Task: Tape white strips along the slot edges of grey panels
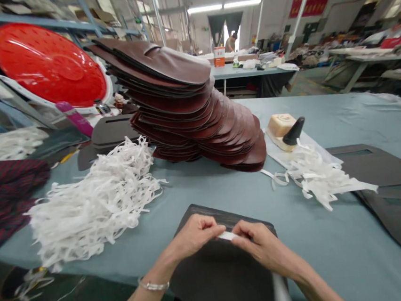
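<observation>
A dark grey leather-like panel [223, 276] lies in front of me at the table's near edge. Over its upper part, both hands pinch a narrow white strip [227, 236]. My left hand [196, 236] is closed on the strip's left end, between thumb and forefinger. My right hand [257, 242] is closed on the strip a short way to the right, thumb and forefinger together. A white tail of strip material [281, 292] hangs below the right wrist, blurred. Whether it joins the pinched piece is hidden by the hand.
A leaning stack of brown pieces [196, 108] stands ahead. Heaps of white strips [98, 198] lie left and more strips [319, 172] right, beside a yellowish block [279, 126] and a black-nozzled bottle [294, 132]. Dark panels [379, 164] lie at right. A person [231, 42] is far behind.
</observation>
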{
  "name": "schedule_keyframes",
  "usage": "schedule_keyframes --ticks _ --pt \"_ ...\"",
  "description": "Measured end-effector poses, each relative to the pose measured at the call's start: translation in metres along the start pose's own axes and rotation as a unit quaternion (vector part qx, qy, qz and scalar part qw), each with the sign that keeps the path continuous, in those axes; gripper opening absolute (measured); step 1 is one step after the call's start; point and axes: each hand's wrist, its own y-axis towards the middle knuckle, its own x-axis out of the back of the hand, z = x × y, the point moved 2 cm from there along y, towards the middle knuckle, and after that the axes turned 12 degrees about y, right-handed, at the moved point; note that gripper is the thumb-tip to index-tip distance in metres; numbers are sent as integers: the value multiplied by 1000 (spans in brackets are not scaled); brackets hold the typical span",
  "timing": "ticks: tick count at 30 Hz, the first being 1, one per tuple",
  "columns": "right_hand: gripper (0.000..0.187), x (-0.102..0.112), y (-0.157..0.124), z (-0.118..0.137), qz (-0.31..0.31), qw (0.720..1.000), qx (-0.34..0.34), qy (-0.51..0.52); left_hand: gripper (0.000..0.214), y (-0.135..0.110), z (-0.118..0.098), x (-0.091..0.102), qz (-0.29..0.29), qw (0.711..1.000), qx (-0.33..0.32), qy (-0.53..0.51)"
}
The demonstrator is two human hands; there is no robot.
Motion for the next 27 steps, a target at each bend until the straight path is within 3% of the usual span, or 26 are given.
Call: schedule_keyframes --ticks 6,9,13,18,27 --pt "29 7 -22 -41 -1 992 -89 89 43 -14 47 14 -22 998 61 23" --pt "32 10 -27 -60 -4 984 -124 125 40 -31 52 10 8 997 69 -11" --pt "30 21 -23 -80 -70 973 -179 126 30 -44 53 4 39 995 64 -65" --pt "28 24 -19 -89 -108 972 -178 113 26 -37 64 19 -94 987 123 -33" --pt "39 38 -37 -98 -212 951 -217 -62 24 3 79 28 -161 972 170 19"
